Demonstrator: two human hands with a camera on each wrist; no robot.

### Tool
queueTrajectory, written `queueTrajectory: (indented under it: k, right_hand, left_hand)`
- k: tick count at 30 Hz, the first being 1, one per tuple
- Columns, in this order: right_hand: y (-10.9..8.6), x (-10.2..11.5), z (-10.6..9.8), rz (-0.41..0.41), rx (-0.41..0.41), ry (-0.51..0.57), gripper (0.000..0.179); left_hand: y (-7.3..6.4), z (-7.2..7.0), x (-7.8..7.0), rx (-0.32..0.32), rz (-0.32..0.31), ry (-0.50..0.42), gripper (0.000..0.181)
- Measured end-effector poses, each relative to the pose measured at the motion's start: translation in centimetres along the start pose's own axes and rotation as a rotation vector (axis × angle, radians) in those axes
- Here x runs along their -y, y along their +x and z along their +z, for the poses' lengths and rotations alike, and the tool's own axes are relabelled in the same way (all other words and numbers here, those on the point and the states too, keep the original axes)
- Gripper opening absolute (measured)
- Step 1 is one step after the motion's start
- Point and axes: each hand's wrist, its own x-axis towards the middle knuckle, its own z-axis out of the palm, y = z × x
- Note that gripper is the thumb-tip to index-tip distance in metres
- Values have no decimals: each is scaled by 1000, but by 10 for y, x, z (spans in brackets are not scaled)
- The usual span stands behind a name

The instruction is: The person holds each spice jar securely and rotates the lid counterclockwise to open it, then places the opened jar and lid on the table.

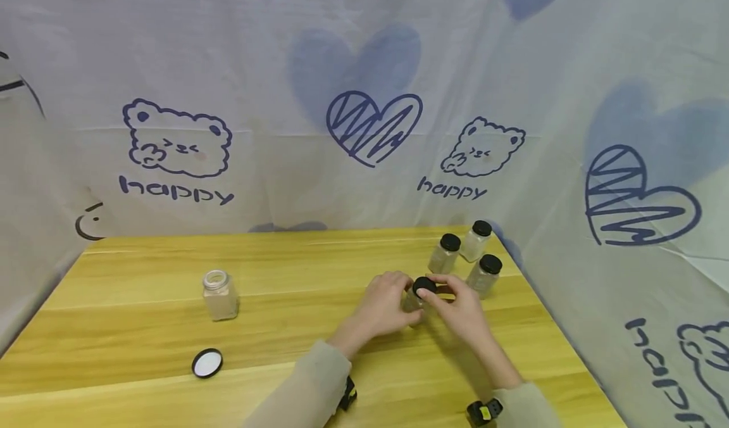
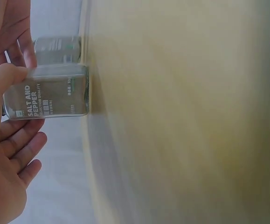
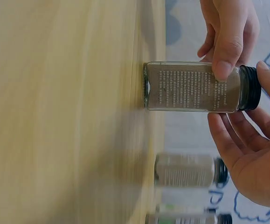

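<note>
A glass seasoning jar (image 3: 190, 86) with a black screw lid (image 3: 250, 88) stands between both hands at the right of the table. Its label reads "SALT AND PEPPER" in the left wrist view, and brownish powder shows through the glass. My left hand (image 1: 381, 304) grips the jar's body, thumb on one face and fingers on the other. With thumb and fingers my right hand (image 1: 464, 311) pinches the lid at the top. At the left, an uncapped glass jar (image 1: 220, 298) stands upright, and a black-rimmed lid (image 1: 207, 363) lies in front of it, white inside up.
Behind and right of my hands are three more capped jars: one at the back (image 1: 476, 241), a jar left of it (image 1: 444, 254) and a jar nearer my right hand (image 1: 485, 276). The wooden table (image 1: 307, 263) meets a printed cloth (image 1: 273, 162) at its back.
</note>
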Motion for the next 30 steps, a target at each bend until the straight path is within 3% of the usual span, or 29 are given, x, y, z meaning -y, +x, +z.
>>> queueTrajectory:
  k: [5, 12, 22, 30]
  right_hand:
    - [6, 12, 20, -29, 32, 37, 45]
    - [15, 29, 56, -80, 81, 105, 41]
    - [31, 62, 109, -164, 138, 148, 40]
    - [46, 81, 142, -162, 163, 160, 45]
  left_hand:
    - [-13, -16, 20, 1, -4, -20, 44]
    - [-39, -43, 50, -44, -14, -80, 36]
    - [-71, -72, 89, -117, -138, -119, 37]
    - [-83, -92, 110, -164, -252, -116, 38]
